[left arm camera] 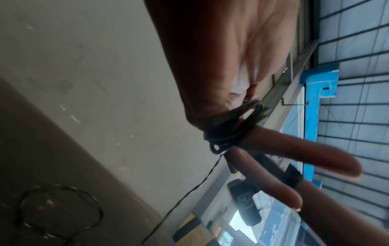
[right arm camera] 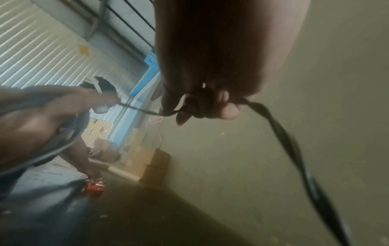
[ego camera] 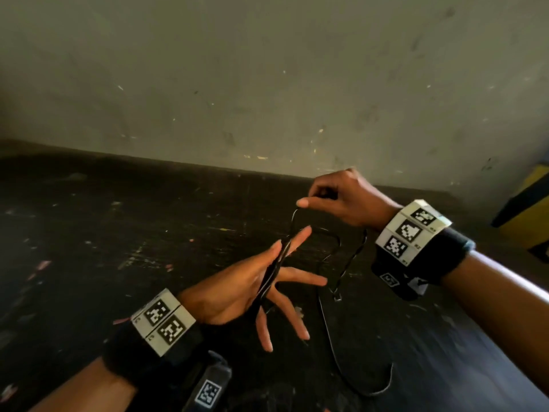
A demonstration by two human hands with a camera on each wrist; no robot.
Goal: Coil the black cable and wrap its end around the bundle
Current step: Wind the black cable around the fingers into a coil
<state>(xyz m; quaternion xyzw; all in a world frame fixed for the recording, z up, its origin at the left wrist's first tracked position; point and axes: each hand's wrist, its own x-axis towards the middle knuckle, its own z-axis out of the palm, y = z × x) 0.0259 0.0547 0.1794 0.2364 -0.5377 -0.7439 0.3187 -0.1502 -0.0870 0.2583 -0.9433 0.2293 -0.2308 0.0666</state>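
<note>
Around the spread, straight fingers of the left hand, the black cable is sitting in loops, serving as a former, while the right hand is pinching the strand above the fingertips, feeding another turn.

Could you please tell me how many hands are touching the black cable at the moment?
2. The left hand, fingers spread, has the black cable wound around it; the right hand, raised above it, pinches a strand between thumb and fingertips.
</note>
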